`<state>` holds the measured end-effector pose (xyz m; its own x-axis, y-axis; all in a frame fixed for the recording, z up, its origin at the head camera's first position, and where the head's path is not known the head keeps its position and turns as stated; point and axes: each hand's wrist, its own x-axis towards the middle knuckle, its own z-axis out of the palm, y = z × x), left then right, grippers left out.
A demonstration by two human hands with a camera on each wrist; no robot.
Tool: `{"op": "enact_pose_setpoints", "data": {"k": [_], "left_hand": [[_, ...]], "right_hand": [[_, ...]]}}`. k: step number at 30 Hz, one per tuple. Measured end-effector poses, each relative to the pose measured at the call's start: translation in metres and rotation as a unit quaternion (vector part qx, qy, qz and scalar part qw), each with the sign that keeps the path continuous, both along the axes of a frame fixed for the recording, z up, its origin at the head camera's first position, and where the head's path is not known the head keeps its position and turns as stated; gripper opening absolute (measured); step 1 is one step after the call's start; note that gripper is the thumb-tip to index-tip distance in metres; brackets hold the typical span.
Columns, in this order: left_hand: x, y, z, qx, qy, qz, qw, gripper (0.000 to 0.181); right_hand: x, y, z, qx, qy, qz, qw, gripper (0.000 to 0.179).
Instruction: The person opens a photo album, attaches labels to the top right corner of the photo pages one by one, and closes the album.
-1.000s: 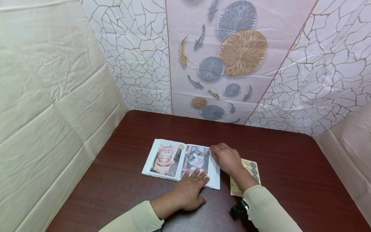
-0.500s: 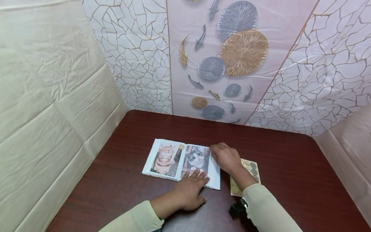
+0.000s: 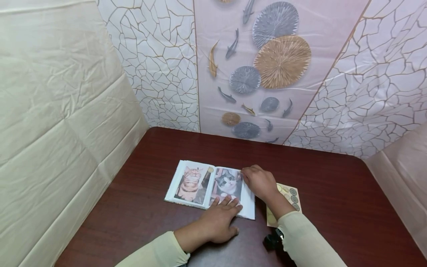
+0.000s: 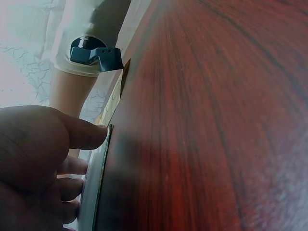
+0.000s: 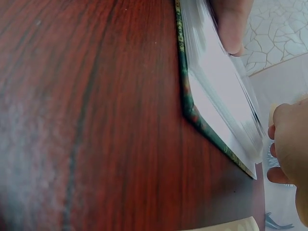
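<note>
An open photo album (image 3: 248,207) with a dark patterned cover lies on the table, cat photos in both pages. My left hand (image 3: 218,221) rests with spread fingers on the lower part of the right page, over the bottom of the grey-and-white cat photo (image 3: 228,181). At that photo's upper right corner, the curled fingers of my right hand (image 3: 261,184) pinch a small yellowish sticker (image 5: 272,111), mostly hidden by the fingers. A round gold sticker (image 3: 210,169) sits on the upper right corner of the orange cat photo (image 3: 191,184).
Beneath my right forearm lies a yellow sheet of round stickers (image 3: 271,221), partly covered. A black wrist camera mount (image 3: 271,241) hangs from the right cuff. Patterned cloth (image 3: 166,74) stands behind the brown table (image 3: 133,215), with cream cloth (image 3: 66,129) along its left side.
The head view has shifted a little, so everything appears slightly further right. Both hands keep their places on the album, with the right fingers staying at the photo's corner.
</note>
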<state>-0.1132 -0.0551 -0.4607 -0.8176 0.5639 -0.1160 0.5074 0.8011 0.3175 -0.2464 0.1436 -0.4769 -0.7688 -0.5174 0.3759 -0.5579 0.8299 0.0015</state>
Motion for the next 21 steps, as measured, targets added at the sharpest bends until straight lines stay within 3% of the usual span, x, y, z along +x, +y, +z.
{"op": "enact_pose_setpoints", "data": {"k": [21], "left_hand": [[-0.0011,0.0007,-0.0014,0.004,-0.001,0.001,1.0000,0.070]], "right_hand": [[-0.0024,-0.0034,-0.0037,0.001,0.000,-0.002,1.0000,0.012]]}}
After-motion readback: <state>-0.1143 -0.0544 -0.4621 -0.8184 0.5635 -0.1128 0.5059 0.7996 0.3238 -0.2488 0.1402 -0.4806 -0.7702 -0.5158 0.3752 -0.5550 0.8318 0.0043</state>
